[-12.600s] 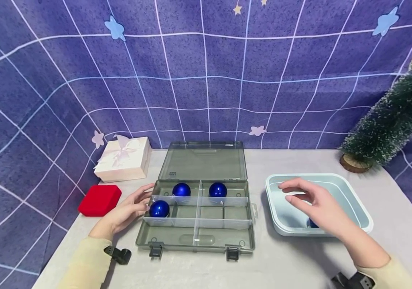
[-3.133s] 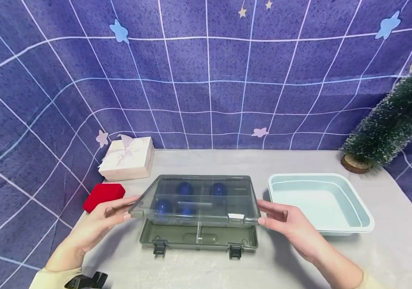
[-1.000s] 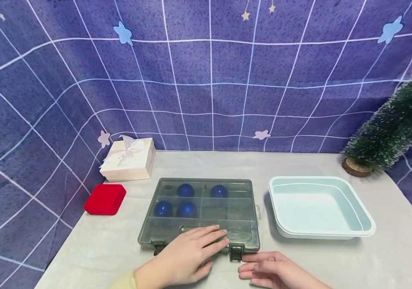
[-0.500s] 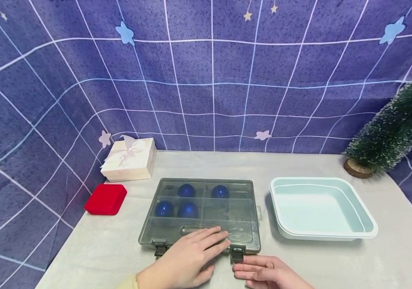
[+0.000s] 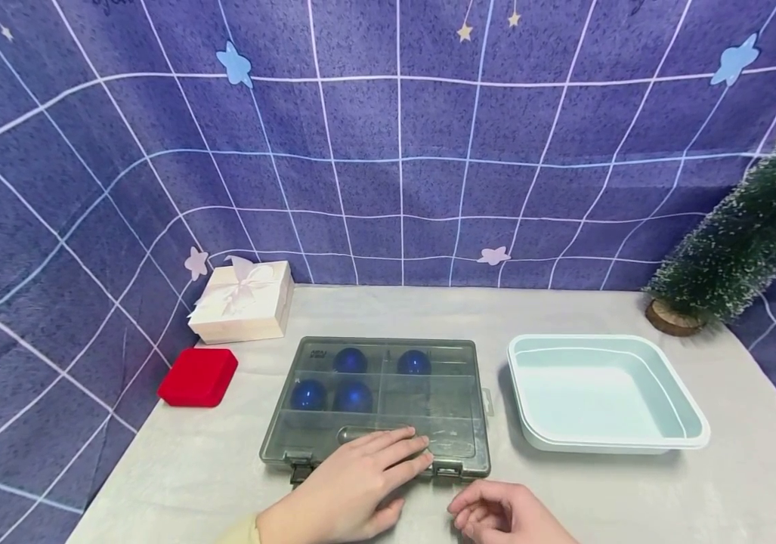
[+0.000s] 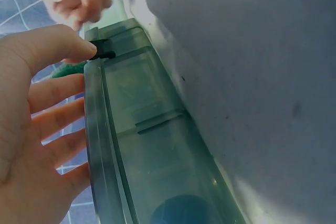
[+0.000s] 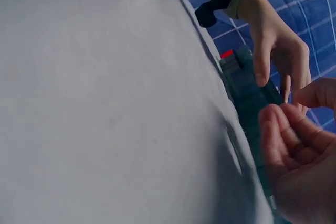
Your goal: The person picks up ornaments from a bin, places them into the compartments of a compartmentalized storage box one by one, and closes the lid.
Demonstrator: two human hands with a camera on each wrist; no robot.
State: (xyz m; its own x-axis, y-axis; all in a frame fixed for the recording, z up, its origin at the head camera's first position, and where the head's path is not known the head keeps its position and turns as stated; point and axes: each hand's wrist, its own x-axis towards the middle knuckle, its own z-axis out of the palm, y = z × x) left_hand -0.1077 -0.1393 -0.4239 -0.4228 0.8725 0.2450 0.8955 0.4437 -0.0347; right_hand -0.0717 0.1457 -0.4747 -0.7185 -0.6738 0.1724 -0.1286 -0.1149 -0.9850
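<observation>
A smoky-green compartment box (image 5: pixel 422 423) lies with its lid down, and several shiny blue balls (image 5: pixel 350 397) show through it. My left hand (image 5: pixel 353 480) rests over the front of the lid, fingers extended. Just off the front right corner is my right hand (image 5: pixel 503 510), loosely curled around nothing, its fingers (image 7: pixel 289 140) bent near the thumb. The right latch (image 5: pixel 447 470) is folded up against the front edge. The left latch (image 5: pixel 301 474) sticks out, partly covered by my left hand. A dark latch (image 6: pixel 102 49) appears by the thumb tip in the left wrist view.
A pale blue basin (image 5: pixel 608 444) stands right of the box. A red case (image 5: pixel 199 378) and a cream gift box with a bow (image 5: pixel 241 302) are on the left. A small frosted tree (image 5: pixel 734 242) stands at the back right, before a purple grid-patterned cloth (image 5: pixel 388 181).
Another blue ball has gone from the basin into the box. The lid was lowered. Both hands came to the front edge; the right latch folded up, and my right hand drew off it.
</observation>
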